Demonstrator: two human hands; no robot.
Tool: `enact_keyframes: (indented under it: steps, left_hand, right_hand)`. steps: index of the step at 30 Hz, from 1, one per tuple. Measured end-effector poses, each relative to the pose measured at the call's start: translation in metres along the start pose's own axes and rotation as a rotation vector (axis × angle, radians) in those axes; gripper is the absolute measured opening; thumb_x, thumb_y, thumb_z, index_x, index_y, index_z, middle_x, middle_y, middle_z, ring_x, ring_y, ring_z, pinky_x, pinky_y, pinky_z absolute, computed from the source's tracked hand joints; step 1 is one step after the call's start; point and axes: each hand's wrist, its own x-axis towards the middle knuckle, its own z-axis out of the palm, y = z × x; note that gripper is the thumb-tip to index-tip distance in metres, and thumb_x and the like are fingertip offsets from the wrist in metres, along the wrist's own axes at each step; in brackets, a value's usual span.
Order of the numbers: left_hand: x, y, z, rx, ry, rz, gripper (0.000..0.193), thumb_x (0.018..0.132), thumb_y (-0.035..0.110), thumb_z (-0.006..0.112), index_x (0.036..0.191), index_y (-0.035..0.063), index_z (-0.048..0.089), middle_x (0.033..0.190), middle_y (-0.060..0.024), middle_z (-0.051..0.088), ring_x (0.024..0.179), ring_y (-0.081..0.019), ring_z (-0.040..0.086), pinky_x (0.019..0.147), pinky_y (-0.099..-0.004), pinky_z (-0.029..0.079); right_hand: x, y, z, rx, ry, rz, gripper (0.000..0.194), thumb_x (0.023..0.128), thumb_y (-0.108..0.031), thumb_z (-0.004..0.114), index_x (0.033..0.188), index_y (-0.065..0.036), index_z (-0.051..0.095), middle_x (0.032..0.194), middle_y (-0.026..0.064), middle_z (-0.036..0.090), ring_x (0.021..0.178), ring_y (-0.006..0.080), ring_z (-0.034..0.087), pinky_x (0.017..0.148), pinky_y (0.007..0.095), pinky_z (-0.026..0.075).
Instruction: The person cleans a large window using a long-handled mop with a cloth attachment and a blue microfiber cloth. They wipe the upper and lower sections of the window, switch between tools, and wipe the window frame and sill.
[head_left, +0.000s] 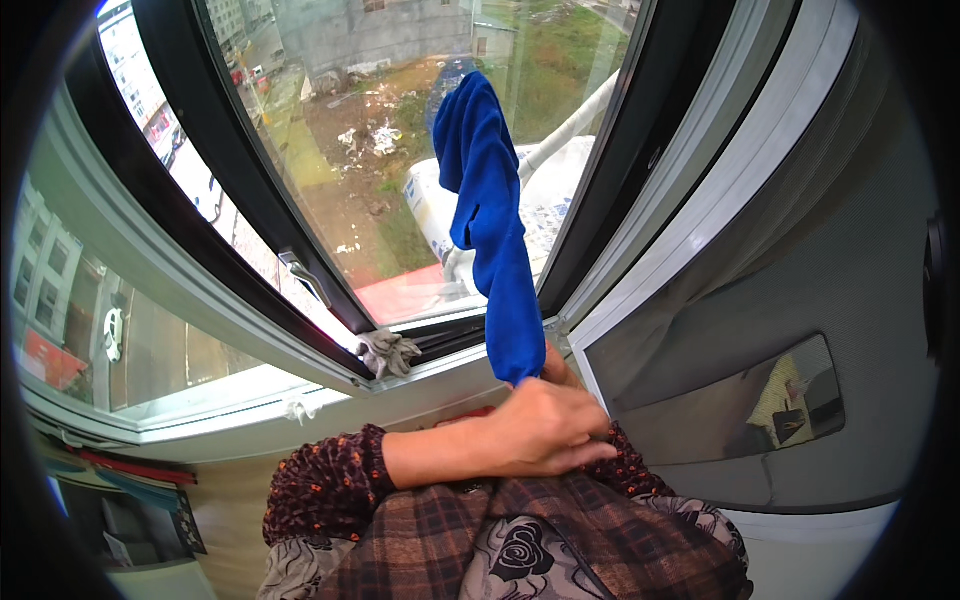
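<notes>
A long, twisted blue cloth (491, 232) rises from my hands in front of the window pane. Whether anything stiff is inside it cannot be seen. My left hand (551, 427) reaches across my body, its fingers closed at the lower end of the cloth. Just behind, my right hand (559, 367) touches the same end; most of it is hidden by the left hand and the cloth. A crumpled grey rag (386, 352) lies at the lower corner of the window frame, left of the cloth.
The dark-framed window sash (262, 180) has a metal handle (304, 277). A scrap of white material (300, 409) rests on the white sill to the left. On the right stands a white-framed dark panel (720, 360) with reflections. Outside, a white wrapped unit (555, 187) and a pipe show through the glass.
</notes>
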Motion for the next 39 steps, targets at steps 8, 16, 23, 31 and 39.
enact_keyframes:
  steps: [8, 16, 23, 31, 39]
  left_hand:
    - [-0.058, -0.061, -0.011, 0.638, 0.010, -0.240, 0.023, 0.070, 0.016, 0.073, 0.085, 0.0070, 0.058, 0.081, -0.0079, 0.054, 0.069, -0.0256, 0.056, 0.059, -0.0372, 0.045]
    - [-0.054, -0.065, -0.006, 0.543, 0.128, -0.262, 0.025, 0.066, 0.011, 0.073, 0.086, 0.0057, 0.059, 0.077, -0.0083, 0.055, 0.065, -0.0294, 0.057, 0.058, -0.0386, 0.045]
    - [-0.035, -0.025, -0.047, -0.114, 0.066, -0.192, 0.014, 0.064, 0.007, 0.062, 0.072, 0.0039, 0.051, 0.067, -0.0122, 0.052, 0.060, -0.0312, 0.056, 0.055, -0.0407, 0.046]
    - [-0.001, -0.006, -0.018, 0.120, -0.362, -0.213, 0.036, 0.078, 0.035, 0.072, 0.082, 0.0009, 0.060, 0.075, -0.0189, 0.060, 0.074, -0.0386, 0.061, 0.063, -0.0433, 0.050]
    - [-0.027, -0.080, -0.052, -0.197, 0.365, -0.742, 0.055, 0.085, 0.023, 0.075, 0.126, -0.0065, 0.053, 0.102, -0.0129, 0.062, 0.085, -0.0135, 0.062, 0.066, -0.0277, 0.051]
  right_hand:
    - [-0.005, -0.021, 0.013, -0.059, 0.034, -0.105, 0.041, 0.095, -0.037, 0.057, 0.113, -0.001, 0.059, 0.082, 0.0023, 0.062, 0.061, 0.0084, 0.058, 0.049, 0.0191, 0.044]
    - [0.000, -0.015, 0.007, -0.154, 0.130, -0.126, 0.031, 0.097, -0.031, 0.055, 0.112, -0.003, 0.060, 0.071, -0.0011, 0.058, 0.049, 0.0046, 0.049, 0.041, 0.0175, 0.036]
    - [-0.003, -0.005, -0.020, -0.117, 0.158, -0.096, 0.036, 0.099, -0.030, 0.053, 0.123, -0.004, 0.054, 0.078, 0.0001, 0.061, 0.052, 0.0052, 0.051, 0.045, 0.0180, 0.040]
    - [-0.013, -0.007, -0.011, -0.141, 0.171, -0.154, 0.041, 0.100, -0.028, 0.051, 0.133, -0.003, 0.047, 0.103, 0.0040, 0.060, 0.081, 0.0106, 0.056, 0.069, 0.0224, 0.046]
    - [-0.004, -0.023, -0.013, -0.217, 0.172, -0.267, 0.046, 0.101, -0.025, 0.049, 0.140, -0.003, 0.041, 0.125, 0.0067, 0.055, 0.109, 0.0153, 0.055, 0.092, 0.0272, 0.047]
